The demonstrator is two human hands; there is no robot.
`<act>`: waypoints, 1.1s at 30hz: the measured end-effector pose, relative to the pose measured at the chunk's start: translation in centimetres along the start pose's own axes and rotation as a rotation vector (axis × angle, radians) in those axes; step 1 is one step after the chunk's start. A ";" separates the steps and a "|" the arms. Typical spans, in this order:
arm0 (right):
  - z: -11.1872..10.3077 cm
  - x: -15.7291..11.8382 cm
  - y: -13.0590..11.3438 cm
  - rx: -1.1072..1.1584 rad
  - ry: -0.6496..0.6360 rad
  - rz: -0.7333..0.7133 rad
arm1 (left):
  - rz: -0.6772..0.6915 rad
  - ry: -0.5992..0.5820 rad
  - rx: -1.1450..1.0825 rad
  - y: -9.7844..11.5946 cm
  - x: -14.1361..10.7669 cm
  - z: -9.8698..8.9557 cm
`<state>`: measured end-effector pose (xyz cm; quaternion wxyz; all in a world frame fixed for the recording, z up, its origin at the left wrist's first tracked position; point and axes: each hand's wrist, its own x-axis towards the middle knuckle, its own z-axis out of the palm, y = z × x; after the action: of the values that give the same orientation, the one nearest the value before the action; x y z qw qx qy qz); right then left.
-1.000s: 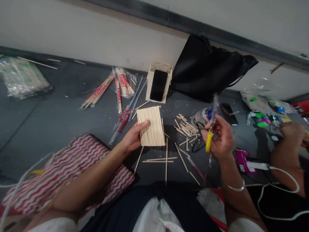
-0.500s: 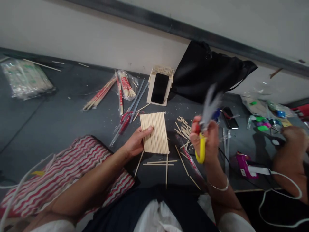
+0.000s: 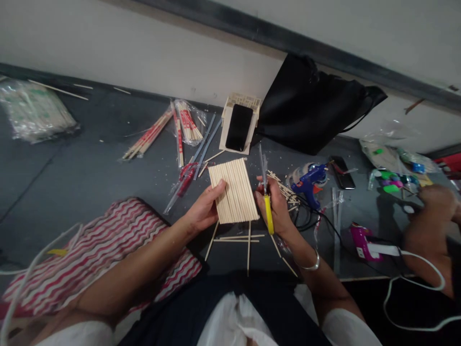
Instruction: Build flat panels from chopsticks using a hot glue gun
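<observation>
My left hand (image 3: 206, 206) grips the left edge of a flat panel of pale wooden sticks (image 3: 236, 192) laid side by side, thumb on top. Close to the panel's right edge, my right hand (image 3: 276, 204) is closed round a pair of scissors (image 3: 267, 209) with yellow handles. The blades point up and away from me, apart from the panel. Loose sticks (image 3: 239, 238) lie on the table below the panel. Beyond my right hand is a pile of short cut sticks (image 3: 284, 187), partly hidden by the hand.
A blue glue gun (image 3: 310, 183) with a black cord rests to the right. Behind the panel a black phone (image 3: 239, 127) leans on a small stand. Wrapped chopsticks (image 3: 149, 133) and a striped cushion (image 3: 118, 254) lie left. Another person's arm (image 3: 430, 230) is at the far right.
My right hand has brought the scissors left and down, close to the panel, uncovering the glue gun. My left hand still holds the panel, which has tilted slightly.
</observation>
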<state>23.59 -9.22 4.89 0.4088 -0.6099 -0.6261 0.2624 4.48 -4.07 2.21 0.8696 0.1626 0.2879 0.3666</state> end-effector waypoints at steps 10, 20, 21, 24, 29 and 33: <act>0.9 0.2 -0.2 0.836 -0.083 0.399 | 0.038 0.130 -0.085 0.7 0.6 0.6; 1.9 0.1 0.4 0.868 -0.180 0.423 | 0.008 0.139 -0.063 0.6 0.9 -0.2; 2.0 0.1 0.5 0.855 -0.175 0.410 | 0.009 0.144 -0.064 0.6 1.0 -0.2; 2.1 0.0 0.7 0.809 -0.151 0.360 | 0.012 0.158 -0.067 0.6 1.0 -0.2; 2.2 -0.1 0.7 0.763 -0.141 0.328 | 0.001 0.178 -0.072 0.4 1.2 0.0; 2.4 -0.1 1.0 0.754 -0.136 0.330 | -0.023 0.155 -0.071 0.3 1.4 -0.2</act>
<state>22.15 -8.76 2.84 0.5137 -0.4907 -0.4056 0.5751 4.93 -2.84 1.70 0.8541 0.0998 0.3429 0.3782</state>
